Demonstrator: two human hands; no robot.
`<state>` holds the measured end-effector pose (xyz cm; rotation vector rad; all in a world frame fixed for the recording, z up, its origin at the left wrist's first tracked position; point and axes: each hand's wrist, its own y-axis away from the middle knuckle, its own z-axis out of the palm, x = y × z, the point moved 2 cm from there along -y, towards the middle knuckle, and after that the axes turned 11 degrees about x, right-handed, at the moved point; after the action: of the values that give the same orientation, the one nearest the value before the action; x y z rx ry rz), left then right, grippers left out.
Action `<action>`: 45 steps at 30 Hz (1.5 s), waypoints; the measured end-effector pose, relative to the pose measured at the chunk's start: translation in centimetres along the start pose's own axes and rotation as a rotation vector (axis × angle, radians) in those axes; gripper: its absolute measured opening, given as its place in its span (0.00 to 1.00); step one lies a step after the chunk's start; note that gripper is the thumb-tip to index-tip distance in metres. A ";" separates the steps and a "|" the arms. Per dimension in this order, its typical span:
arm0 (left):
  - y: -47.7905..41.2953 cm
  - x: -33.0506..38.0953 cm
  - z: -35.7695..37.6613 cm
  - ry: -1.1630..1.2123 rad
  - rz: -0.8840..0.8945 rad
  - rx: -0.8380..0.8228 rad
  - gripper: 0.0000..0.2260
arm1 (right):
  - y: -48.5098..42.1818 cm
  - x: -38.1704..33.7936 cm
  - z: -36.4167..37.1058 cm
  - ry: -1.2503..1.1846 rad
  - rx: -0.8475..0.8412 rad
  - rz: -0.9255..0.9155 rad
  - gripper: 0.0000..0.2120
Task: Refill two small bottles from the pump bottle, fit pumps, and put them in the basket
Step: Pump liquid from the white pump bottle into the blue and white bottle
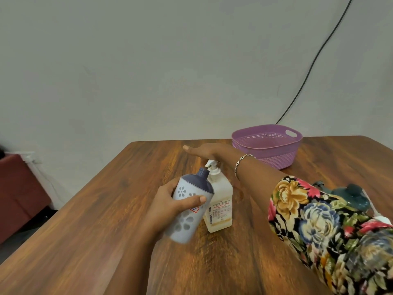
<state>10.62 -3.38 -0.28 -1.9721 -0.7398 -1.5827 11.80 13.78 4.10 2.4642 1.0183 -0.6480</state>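
Observation:
My left hand (170, 204) grips a small pale bottle (189, 209) with flower cut-outs and a dark blue top, tilted so its open neck sits under the spout of the pump bottle (220, 201). That pump bottle is a clear square one with a white pump and a little yellowish liquid at the bottom. My right hand (207, 152) lies flat, fingers straight, on top of the pump head. A dark teal bottle (350, 194) lies at the right, partly hidden behind my floral sleeve.
A purple perforated basket (268, 150) stands at the back right of the wooden table (106, 231). A black cable (314, 60) runs down the wall behind it. A dark red seat (19, 192) stands left of the table.

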 end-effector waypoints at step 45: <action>-0.7 0.0 -0.3 -0.071 0.037 -0.003 0.15 | -0.8 -0.2 0.3 0.061 0.013 -0.016 0.38</action>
<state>9.95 -3.10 -0.20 -2.0416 -0.7251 -1.5002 10.98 14.06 3.86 2.5038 1.0609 -0.5901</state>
